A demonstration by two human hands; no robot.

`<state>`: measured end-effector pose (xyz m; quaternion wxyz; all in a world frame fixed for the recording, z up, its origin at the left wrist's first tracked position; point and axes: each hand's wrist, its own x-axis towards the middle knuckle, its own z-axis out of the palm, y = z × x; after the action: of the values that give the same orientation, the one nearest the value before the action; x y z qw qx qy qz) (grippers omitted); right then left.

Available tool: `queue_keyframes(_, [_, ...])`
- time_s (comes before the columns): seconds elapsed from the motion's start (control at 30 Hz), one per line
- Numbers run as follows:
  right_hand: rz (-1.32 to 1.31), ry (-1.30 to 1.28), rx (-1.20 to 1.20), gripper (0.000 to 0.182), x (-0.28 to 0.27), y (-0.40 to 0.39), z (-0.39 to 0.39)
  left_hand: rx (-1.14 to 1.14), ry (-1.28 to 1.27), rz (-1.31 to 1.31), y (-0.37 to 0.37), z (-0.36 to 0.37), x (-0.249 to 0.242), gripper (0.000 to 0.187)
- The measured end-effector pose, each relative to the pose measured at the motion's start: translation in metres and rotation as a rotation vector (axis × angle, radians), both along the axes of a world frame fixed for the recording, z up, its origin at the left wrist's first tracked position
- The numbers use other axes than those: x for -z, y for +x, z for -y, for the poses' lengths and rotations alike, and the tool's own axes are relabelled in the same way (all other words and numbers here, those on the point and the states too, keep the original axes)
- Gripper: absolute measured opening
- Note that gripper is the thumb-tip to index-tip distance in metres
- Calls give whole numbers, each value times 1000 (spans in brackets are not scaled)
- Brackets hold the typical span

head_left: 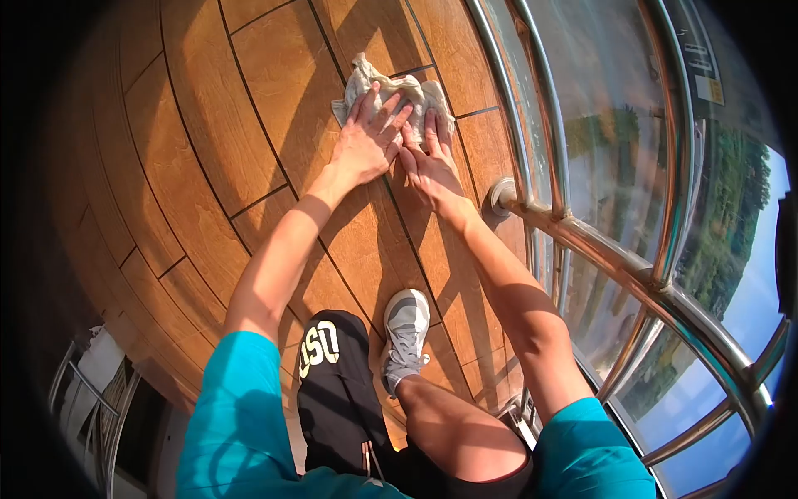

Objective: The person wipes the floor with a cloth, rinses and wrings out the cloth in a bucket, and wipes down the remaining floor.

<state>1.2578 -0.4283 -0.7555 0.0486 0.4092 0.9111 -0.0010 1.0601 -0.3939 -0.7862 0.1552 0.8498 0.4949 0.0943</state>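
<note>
A crumpled off-white cloth (362, 81) lies on the wood-look tiled floor (220, 91) in the upper middle of the head view. My left hand (368, 140) presses down on the cloth's near left part with its fingers stretched out and spread. Beside it, my right hand (433, 166) rests its extended fingers on the right part of the same cloth. The two hands touch or nearly touch where the fingers meet. Some of the cloth is hidden beneath the fingers.
Metal railing (598, 243) runs along the right, its base fixed to the floor near my right forearm. Glass panels and greenery show beyond it. A grey and white shoe (406, 328) and black fabric with light lettering (332, 353) are below my arms. Metal-framed furniture (96, 387) stands lower left.
</note>
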Motion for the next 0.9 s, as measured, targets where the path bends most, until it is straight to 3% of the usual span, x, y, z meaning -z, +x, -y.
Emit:
queue_keyframes(0.07, [-505, -308, 319, 50, -5, -29, 63, -42, -79, 8, -21, 74, -15, 59])
queue_keyframes(0.2, [-482, -459, 161, 51, -18, -47, 160, -43, -218, -77, -54, 204, -18, 60])
queue_keyframes(0.33, [-446, -419, 108, 48, -8, -52, 142, 13, -212, -39, -79, 187, -10, 57])
queue_keyframes(0.4, [-480, -391, 89, 46, 1, -68, 99, -80, -153, 8, -98, 153, -2, 57])
queue_keyframes(0.53, [-533, -191, 22, 44, 30, -145, -10, -225, 37, -104, -170, 53, 22, 57])
queue_keyframes(0.6, [-524, -173, 39, 47, 37, -196, -51, -237, 220, -37, -216, 15, 48, 57])
queue_keyframes(0.63, [-473, -165, 22, 48, 39, -218, -62, -300, 162, -104, -228, 11, 44, 57])
queue_keyframes(0.73, [-421, -138, -105, 48, 50, -242, -57, -441, 90, -128, -237, 45, 35, 57])
queue_keyframes(0.8, [-537, -173, -140, 45, 41, -233, -15, -440, 222, 9, -231, 97, 34, 59])
queue_keyframes(0.9, [-622, -340, -228, 43, 19, -202, 68, -489, 19, 13, -199, 190, 6, 59])
